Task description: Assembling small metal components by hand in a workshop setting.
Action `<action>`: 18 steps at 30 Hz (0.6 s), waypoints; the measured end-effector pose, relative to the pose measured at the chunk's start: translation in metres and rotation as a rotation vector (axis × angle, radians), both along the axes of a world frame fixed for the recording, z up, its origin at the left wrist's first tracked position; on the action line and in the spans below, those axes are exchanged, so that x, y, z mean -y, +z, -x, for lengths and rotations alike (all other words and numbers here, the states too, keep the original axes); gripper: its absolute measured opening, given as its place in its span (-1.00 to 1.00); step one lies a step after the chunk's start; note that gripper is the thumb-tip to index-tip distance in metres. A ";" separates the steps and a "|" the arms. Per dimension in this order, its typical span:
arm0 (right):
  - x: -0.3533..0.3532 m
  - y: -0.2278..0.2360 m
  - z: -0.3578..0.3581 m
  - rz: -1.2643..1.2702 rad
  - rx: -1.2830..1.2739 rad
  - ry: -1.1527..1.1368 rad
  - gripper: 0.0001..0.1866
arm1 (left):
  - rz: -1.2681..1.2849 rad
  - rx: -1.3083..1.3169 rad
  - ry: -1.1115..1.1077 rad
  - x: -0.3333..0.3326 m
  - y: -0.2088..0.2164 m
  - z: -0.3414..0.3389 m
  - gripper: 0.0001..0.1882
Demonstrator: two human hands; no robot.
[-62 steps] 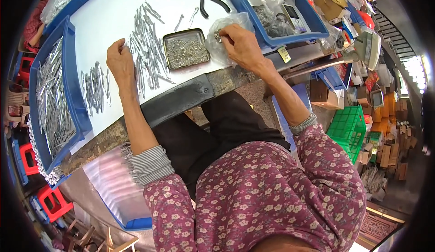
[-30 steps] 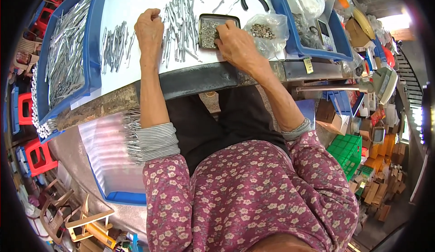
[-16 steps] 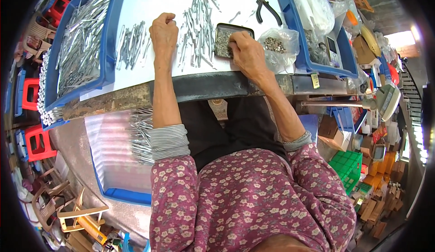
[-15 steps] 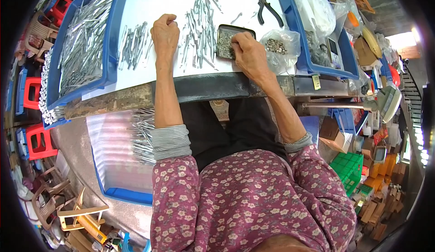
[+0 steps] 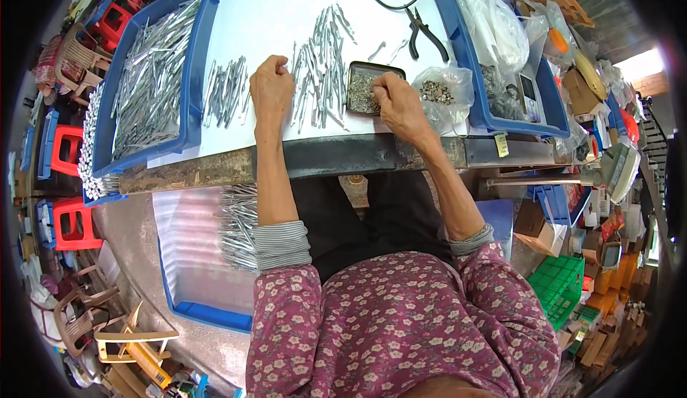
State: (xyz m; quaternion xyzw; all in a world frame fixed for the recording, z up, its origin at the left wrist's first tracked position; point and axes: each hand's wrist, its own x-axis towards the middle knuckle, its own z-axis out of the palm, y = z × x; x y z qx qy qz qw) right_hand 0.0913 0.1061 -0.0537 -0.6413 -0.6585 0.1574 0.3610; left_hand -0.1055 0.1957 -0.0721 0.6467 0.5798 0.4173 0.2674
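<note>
My right hand (image 5: 402, 104) reaches over the right side of a small dark rectangular tin (image 5: 351, 101) that holds tiny metal parts. Its fingers are pinched together at the parts; whatever lies between the fingertips is too small to name. Between two groups of slim silvery metal rods, my left hand (image 5: 272, 91) is held above the white tabletop with its fingers curled closed, and what they hold, if anything, is hidden. The larger rod pile (image 5: 322, 69) lies between my left hand and the tin. A smaller rod group (image 5: 227, 91) lies to the left of that hand.
A blue tray (image 5: 192, 104) full of rods stands at the left. Right of the tin are a plastic bag (image 5: 447, 115) of small metal parts, black-handled pliers (image 5: 427, 36) and another blue tray (image 5: 494, 122). Below the table edge sits a blue-rimmed bin (image 5: 207, 316) with rods.
The whole view has shifted, so the table sits slightly lower and further right. My right hand stays at the tin, and my left hand stays closed between the rod groups.
</note>
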 end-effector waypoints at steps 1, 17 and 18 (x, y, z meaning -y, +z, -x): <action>0.000 0.003 0.000 0.072 -0.033 -0.003 -0.81 | -0.003 0.002 -0.003 0.000 -0.001 -0.001 -0.76; 0.000 0.003 -0.005 0.095 -0.219 0.053 -0.81 | -0.212 -0.435 0.169 -0.004 -0.003 -0.015 -0.88; 0.000 0.004 -0.005 0.096 -0.233 0.057 -0.81 | -0.212 -0.436 0.171 -0.006 -0.002 -0.015 -0.88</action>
